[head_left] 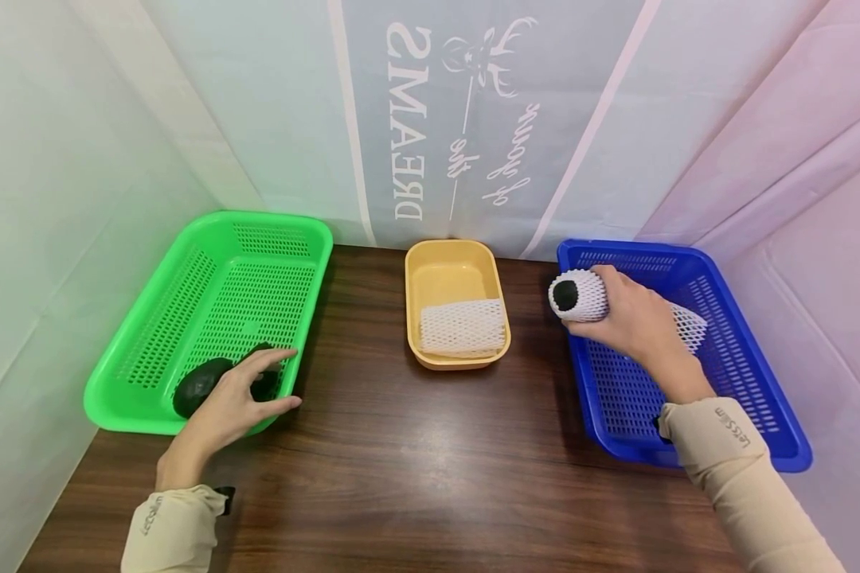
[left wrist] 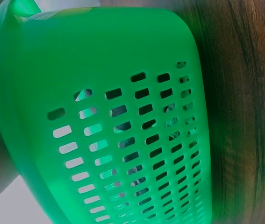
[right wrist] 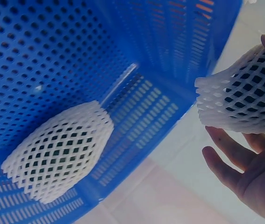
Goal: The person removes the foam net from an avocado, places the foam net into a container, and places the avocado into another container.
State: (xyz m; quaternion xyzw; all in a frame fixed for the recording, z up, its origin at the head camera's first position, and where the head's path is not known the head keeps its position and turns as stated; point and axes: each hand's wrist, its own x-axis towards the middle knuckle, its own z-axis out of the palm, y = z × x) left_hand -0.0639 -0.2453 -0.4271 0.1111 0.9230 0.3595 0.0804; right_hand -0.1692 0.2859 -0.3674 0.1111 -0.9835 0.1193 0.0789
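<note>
In the head view my right hand (head_left: 638,318) grips a dark avocado in a white foam net (head_left: 589,296), over the left rim of the blue basket (head_left: 752,382). One dark end of the fruit shows through the net's opening. A second netted avocado (right wrist: 62,151) lies in the blue basket, partly hidden behind my right wrist in the head view. My left hand (head_left: 232,406) hangs over the near right corner of the green basket (head_left: 251,278), thumb and fingers spread apart. Under it lie dark avocados (head_left: 199,388), one of them (head_left: 263,386) largely covered by the fingers.
Between the baskets stands a yellow tray (head_left: 447,274) holding white foam nets (head_left: 463,328). All three containers rest on a dark wooden table (head_left: 416,454). Behind them hangs a printed curtain (head_left: 473,119). The left wrist view is filled mostly by the green basket's slotted side.
</note>
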